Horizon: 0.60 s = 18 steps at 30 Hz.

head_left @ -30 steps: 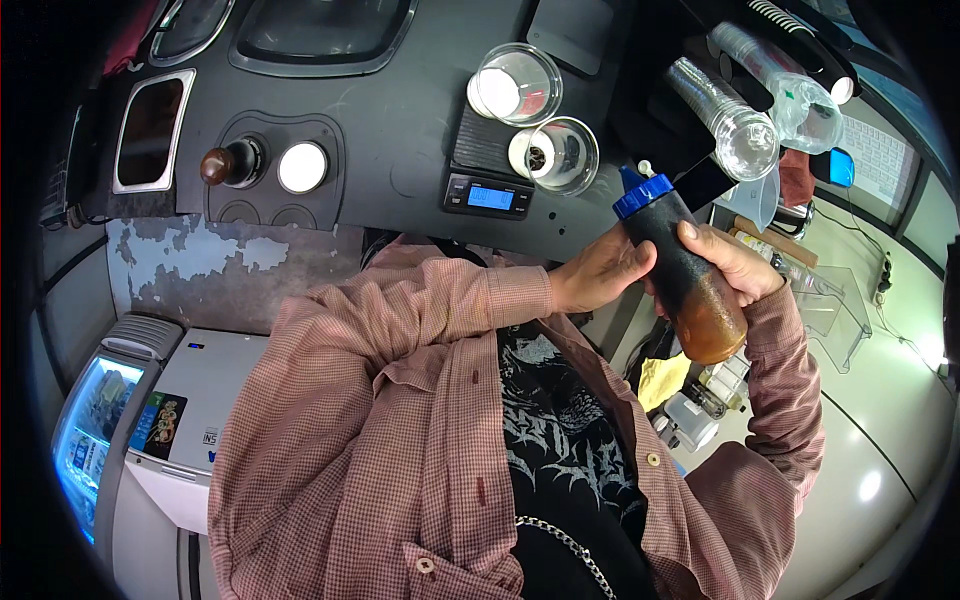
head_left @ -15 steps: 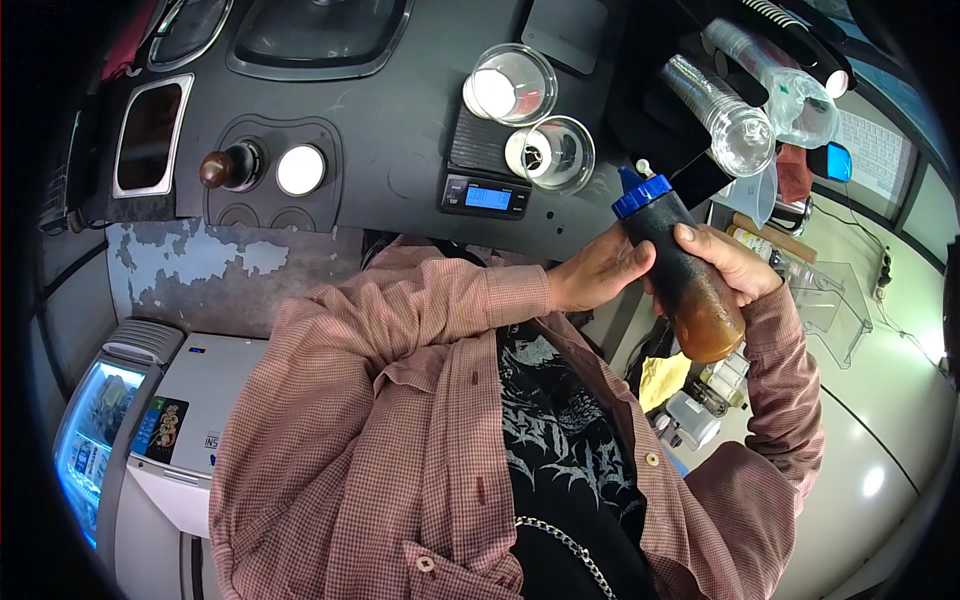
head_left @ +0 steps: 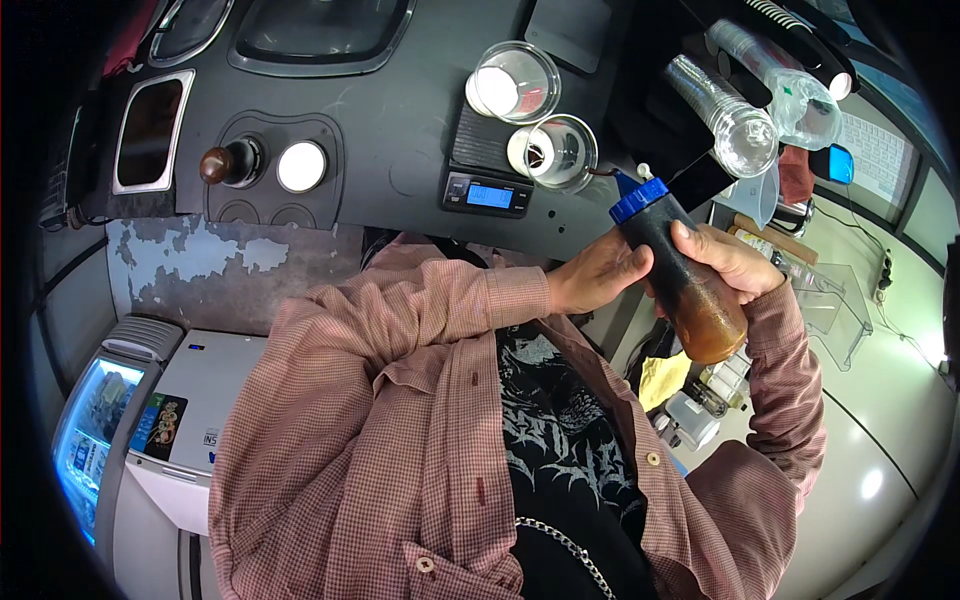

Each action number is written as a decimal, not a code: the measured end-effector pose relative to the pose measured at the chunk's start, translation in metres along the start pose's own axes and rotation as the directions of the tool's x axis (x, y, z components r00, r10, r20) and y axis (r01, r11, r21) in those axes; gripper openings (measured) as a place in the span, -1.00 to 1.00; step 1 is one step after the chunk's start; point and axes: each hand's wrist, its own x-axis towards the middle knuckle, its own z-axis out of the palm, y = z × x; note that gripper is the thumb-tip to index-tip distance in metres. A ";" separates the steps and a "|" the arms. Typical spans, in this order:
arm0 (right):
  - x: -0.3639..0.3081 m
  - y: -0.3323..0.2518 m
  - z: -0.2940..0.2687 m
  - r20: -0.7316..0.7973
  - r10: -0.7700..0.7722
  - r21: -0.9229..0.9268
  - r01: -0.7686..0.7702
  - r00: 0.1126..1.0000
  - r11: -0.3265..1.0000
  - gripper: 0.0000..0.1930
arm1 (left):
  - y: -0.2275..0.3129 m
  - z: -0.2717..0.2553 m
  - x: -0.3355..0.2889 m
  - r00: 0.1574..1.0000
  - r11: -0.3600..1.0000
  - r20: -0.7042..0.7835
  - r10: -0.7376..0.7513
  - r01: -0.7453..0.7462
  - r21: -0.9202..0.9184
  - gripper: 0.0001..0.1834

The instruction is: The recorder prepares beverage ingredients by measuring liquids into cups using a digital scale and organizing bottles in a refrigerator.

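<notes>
Both my hands grip a squeeze bottle [head_left: 690,290] with a blue cap and dark brown liquid inside. The bottle is tilted, its blue spout pointing at the nearer clear plastic cup [head_left: 575,160]. A thin dark stream runs from the spout to this cup's rim. My left hand [head_left: 603,270] holds the bottle from the left, thumb on its side. My right hand [head_left: 735,262] wraps it from the right. The nearer cup has white and some dark liquid at its bottom. Behind it stands a second clear cup [head_left: 535,80] with white at its bottom. A black digital scale [head_left: 487,194] is under the cups.
Stacked clear cups [head_left: 745,135] lie at the right, near a plastic bag [head_left: 805,110]. At the left are a wooden-handled tamper [head_left: 228,164] on a dark mat [head_left: 270,125] and a metal-rimmed container [head_left: 180,130]. A black tray [head_left: 320,70] is farther back.
A thin dark stream now shows between the bottle's spout and the nearer cup. My hands and the bottle have barely moved.
</notes>
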 end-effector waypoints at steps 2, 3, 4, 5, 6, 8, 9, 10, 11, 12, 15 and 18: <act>-0.002 0.003 -0.003 -0.008 -0.001 0.006 0.001 1.000 1.000 -0.26 | 0.002 0.002 0.001 1.000 1.000 0.004 -0.007 0.007 0.002 -0.11; -0.003 0.005 -0.004 -0.001 -0.001 0.027 0.001 1.000 1.000 -0.26 | 0.003 0.003 0.002 1.000 1.000 0.003 -0.014 0.014 0.006 -0.11; -0.002 0.005 -0.005 0.017 0.000 0.041 -0.001 1.000 0.999 -0.26 | 0.002 0.002 0.002 1.000 1.000 -0.002 -0.013 0.013 0.009 -0.11; 0.000 0.005 -0.006 0.021 0.000 0.039 -0.001 1.000 0.999 -0.26 | 0.001 0.002 0.002 1.000 1.000 -0.019 0.006 -0.006 0.021 -0.09; 0.000 0.005 -0.006 0.040 -0.013 0.036 0.011 0.999 0.999 -0.27 | 0.000 0.001 0.003 0.999 0.999 -0.036 0.025 -0.024 0.034 -0.08; 0.000 0.006 -0.007 0.053 -0.028 0.038 0.026 0.998 0.999 -0.27 | 0.000 0.000 0.004 1.000 1.000 -0.009 0.006 -0.006 -0.013 -0.11; 0.000 0.007 -0.007 0.058 -0.037 0.036 0.035 0.998 0.999 -0.27 | 0.001 -0.001 0.004 1.000 0.998 0.016 -0.012 0.013 -0.059 -0.12; -0.001 0.008 -0.007 0.063 -0.046 0.034 0.044 0.997 0.998 -0.27 | 0.002 -0.001 0.005 1.000 0.998 0.017 -0.012 0.013 -0.058 -0.12; 0.000 0.010 -0.009 0.063 -0.047 0.035 0.045 0.997 0.998 -0.27 | 0.003 -0.001 0.005 1.000 0.998 0.022 -0.011 0.012 -0.057 -0.12; 0.001 0.012 -0.011 0.058 -0.053 0.024 0.051 0.997 0.998 -0.27 | 0.004 -0.001 0.005 1.000 0.998 0.026 -0.009 0.011 -0.055 -0.11; -0.001 0.016 -0.011 0.046 -0.063 0.027 0.061 0.997 0.998 -0.27 | 0.002 0.000 0.006 0.998 0.996 0.044 -0.035 0.038 -0.075 -0.11; -0.004 0.017 -0.012 0.043 -0.061 0.025 0.060 0.997 0.998 -0.26 | 0.002 0.003 0.005 1.000 0.999 0.008 -0.010 0.010 0.043 0.04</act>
